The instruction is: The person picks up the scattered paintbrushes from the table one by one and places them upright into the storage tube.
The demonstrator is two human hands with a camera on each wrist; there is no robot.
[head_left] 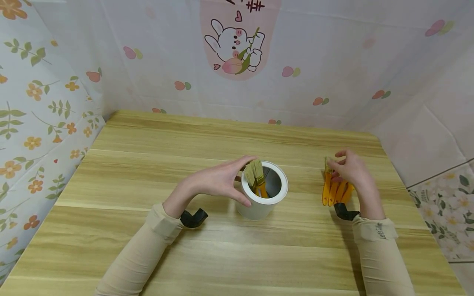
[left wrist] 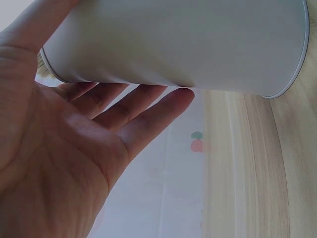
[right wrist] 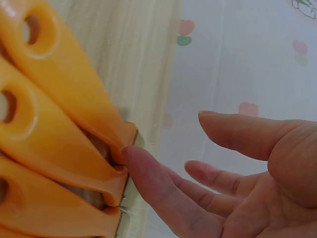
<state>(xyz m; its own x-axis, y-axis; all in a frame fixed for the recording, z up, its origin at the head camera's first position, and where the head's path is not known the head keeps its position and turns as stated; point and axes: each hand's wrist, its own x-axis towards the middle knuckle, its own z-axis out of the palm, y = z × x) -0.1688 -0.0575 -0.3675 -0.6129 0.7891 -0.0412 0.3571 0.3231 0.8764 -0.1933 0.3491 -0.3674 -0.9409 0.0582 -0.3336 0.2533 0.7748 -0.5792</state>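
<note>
A white can (head_left: pixel 254 211) stands upright on the table, with paintbrushes (head_left: pixel 260 170) in it, bristles up and leaning on the left rim. My left hand (head_left: pixel 218 179) holds the can from its left side; in the left wrist view, fingertips lie along the can's wall (left wrist: pixel 188 44) and the thumb is on its other side. To the right, several paintbrushes with orange handles (head_left: pixel 333 192) lie side by side on the table. Over their bristle end is my right hand (head_left: pixel 352 168), fingers loosely bent, holding nothing. In the right wrist view, one fingertip meets the handles (right wrist: pixel 74 84) near their metal ends.
The wooden table (head_left: pixel 148 242) reaches back to a patterned cloth (head_left: pixel 314 49) that hangs behind it. A flowered cloth (head_left: pixel 33 164) borders the left side. Black wrist mounts (head_left: pixel 194 218) sit at both wrists.
</note>
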